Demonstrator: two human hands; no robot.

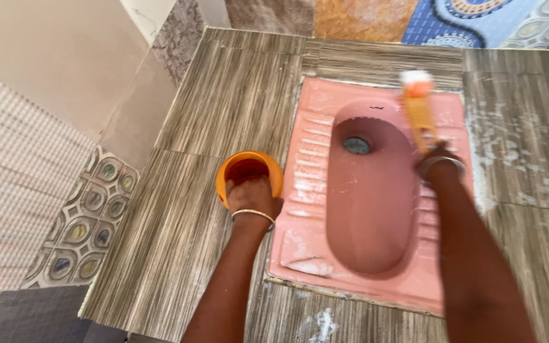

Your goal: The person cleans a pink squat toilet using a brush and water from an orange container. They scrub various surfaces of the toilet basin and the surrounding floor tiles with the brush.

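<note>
A pink squat toilet pan (pixel 312 190) is set into a raised floor of grey streaked tiles (pixel 223 114). My left hand (pixel 253 197), with a thin bangle on the wrist, grips the near rim of an orange mug (pixel 249 166) that stands on the tiles just left of the pan. My right hand (pixel 436 159), also with a bangle, holds the orange handle of a brush (pixel 419 108). The brush's white head points away from me over the pan's far right edge and is blurred. The drain hole (pixel 356 145) lies in the bowl's far end.
White powdery smears lie on the pan's footrests and on the tiles to its right (pixel 497 146). The raised platform drops at its left edge to a lower patterned floor (pixel 90 216). Tiled walls stand at the left and far side.
</note>
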